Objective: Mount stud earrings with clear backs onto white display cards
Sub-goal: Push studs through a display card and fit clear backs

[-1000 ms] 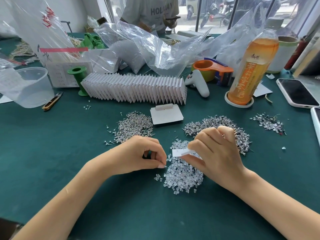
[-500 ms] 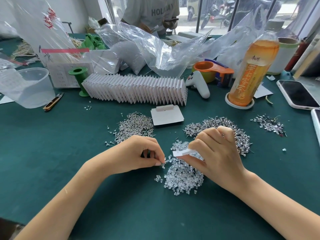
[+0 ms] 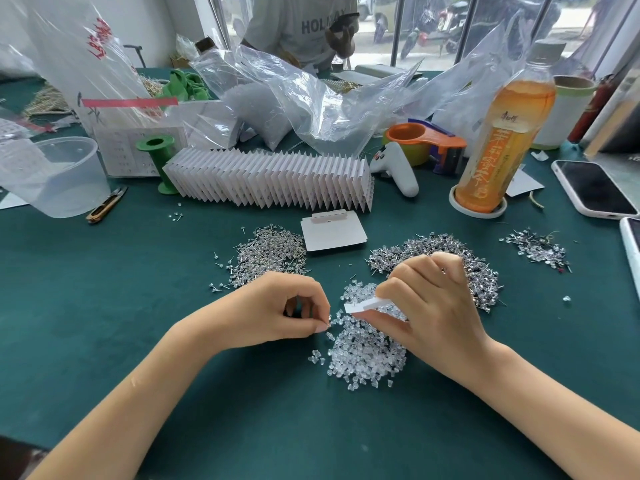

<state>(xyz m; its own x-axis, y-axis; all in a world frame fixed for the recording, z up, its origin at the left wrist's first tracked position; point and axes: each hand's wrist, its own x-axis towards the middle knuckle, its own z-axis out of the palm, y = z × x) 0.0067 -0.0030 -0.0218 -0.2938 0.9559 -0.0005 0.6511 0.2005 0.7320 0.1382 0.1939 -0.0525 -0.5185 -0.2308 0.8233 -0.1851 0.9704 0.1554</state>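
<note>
My right hand [image 3: 429, 306] grips a small white display card [image 3: 363, 305] edge-on over a heap of clear backs [image 3: 363, 358]. My left hand [image 3: 277, 313] rests at the heap's left edge, its thumb and forefinger pinched together at a clear back; whether one is held is too small to tell. One pile of stud earrings [image 3: 270, 252] lies behind my left hand and another pile of studs [image 3: 478, 271] behind my right. A blank white card [image 3: 332, 232] lies flat between them. A long row of finished cards [image 3: 273, 180] stands behind it.
An orange drink bottle [image 3: 502, 133], a white controller [image 3: 398, 168], an orange tape dispenser [image 3: 426, 140] and two phones [image 3: 592, 188] stand at the right. A clear tub [image 3: 59, 174], a green spool [image 3: 159, 161], snips [image 3: 107, 206] and plastic bags [image 3: 294, 98] are behind. A person stands across the table.
My left hand's pinched fingertips have shifted slightly along the left edge of the clear backs. My right hand keeps the card almost still.
</note>
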